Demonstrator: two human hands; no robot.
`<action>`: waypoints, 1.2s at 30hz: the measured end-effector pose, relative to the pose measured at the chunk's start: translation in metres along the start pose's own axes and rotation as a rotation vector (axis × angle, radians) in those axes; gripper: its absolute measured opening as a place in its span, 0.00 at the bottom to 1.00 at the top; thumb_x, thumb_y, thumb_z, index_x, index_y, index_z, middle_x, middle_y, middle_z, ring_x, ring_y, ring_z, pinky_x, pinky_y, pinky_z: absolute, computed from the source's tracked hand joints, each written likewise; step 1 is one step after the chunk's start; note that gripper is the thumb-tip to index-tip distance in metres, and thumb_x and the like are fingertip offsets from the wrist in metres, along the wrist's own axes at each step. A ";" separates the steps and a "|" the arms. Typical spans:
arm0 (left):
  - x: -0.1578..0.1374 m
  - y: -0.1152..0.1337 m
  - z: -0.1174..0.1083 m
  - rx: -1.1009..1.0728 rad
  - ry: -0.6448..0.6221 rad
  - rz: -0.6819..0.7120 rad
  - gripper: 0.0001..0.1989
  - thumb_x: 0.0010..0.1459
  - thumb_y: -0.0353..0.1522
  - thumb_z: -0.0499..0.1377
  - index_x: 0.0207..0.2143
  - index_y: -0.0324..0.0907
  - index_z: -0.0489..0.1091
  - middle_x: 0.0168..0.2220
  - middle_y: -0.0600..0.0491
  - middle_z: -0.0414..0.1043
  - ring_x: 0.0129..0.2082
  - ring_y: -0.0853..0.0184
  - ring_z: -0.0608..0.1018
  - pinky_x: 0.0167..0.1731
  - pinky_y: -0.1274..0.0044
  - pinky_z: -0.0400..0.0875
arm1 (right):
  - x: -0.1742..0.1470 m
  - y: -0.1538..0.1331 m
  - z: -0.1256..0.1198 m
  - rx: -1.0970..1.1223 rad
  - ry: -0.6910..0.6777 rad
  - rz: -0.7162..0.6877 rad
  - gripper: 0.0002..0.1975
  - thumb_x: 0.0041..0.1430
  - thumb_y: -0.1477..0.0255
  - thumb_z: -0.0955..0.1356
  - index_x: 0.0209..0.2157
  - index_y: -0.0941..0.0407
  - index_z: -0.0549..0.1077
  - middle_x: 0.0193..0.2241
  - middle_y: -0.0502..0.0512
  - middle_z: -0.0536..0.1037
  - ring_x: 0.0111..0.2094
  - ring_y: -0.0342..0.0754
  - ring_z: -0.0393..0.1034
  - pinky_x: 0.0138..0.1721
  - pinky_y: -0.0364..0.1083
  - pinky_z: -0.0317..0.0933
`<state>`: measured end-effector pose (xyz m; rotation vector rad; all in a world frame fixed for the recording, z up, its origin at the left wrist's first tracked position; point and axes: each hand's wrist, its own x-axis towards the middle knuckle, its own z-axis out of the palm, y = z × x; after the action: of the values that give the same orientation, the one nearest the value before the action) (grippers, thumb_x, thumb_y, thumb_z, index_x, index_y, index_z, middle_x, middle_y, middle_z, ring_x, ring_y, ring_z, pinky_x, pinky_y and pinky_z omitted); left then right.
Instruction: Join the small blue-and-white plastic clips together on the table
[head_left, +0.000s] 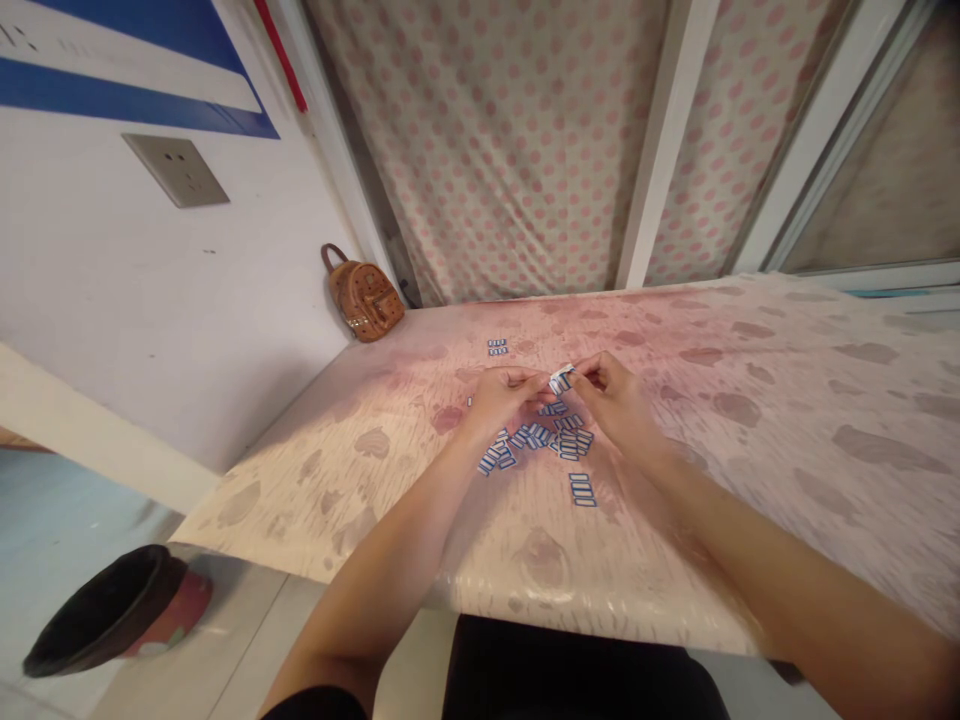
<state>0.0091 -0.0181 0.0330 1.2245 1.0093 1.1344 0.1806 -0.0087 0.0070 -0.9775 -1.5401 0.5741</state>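
My left hand and my right hand meet over the table, both pinching a small blue-and-white sticker sheet between the fingertips. Just below them lies a loose pile of similar blue-and-white sheets, several of them overlapping. One sheet rests apart, nearer the table's front edge. Farther back, beyond my left hand, a few more pieces are laid side by side. Print on the pieces is too small to read.
A patterned cloth covers the table. Against the wall at the back left stands a small brown backpack-shaped bag. A dark-rimmed bin is on the floor at the left. Dotted curtains hang behind the table.
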 end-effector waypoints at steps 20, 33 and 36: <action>-0.001 -0.001 0.007 0.049 0.039 0.085 0.10 0.51 0.35 0.69 0.30 0.36 0.78 0.27 0.50 0.79 0.27 0.69 0.80 0.29 0.80 0.72 | -0.001 0.005 0.003 0.011 0.004 0.004 0.08 0.58 0.64 0.67 0.32 0.53 0.68 0.29 0.52 0.74 0.32 0.48 0.70 0.36 0.49 0.63; 0.005 -0.004 -0.006 0.222 0.023 0.174 0.07 0.49 0.32 0.67 0.27 0.36 0.75 0.22 0.53 0.75 0.22 0.72 0.75 0.26 0.81 0.68 | -0.002 0.006 0.002 0.033 -0.262 0.072 0.07 0.59 0.65 0.65 0.29 0.53 0.68 0.23 0.47 0.72 0.25 0.45 0.68 0.28 0.44 0.61; 0.007 -0.009 -0.005 0.203 0.035 0.169 0.08 0.49 0.33 0.67 0.27 0.36 0.75 0.22 0.54 0.75 0.21 0.72 0.75 0.25 0.81 0.68 | -0.003 0.005 0.001 0.041 -0.274 0.100 0.06 0.59 0.65 0.64 0.30 0.52 0.68 0.23 0.47 0.74 0.24 0.45 0.70 0.27 0.44 0.61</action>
<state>0.0062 -0.0103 0.0239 1.4784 1.0840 1.2093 0.1807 -0.0079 0.0010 -0.9790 -1.7190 0.8351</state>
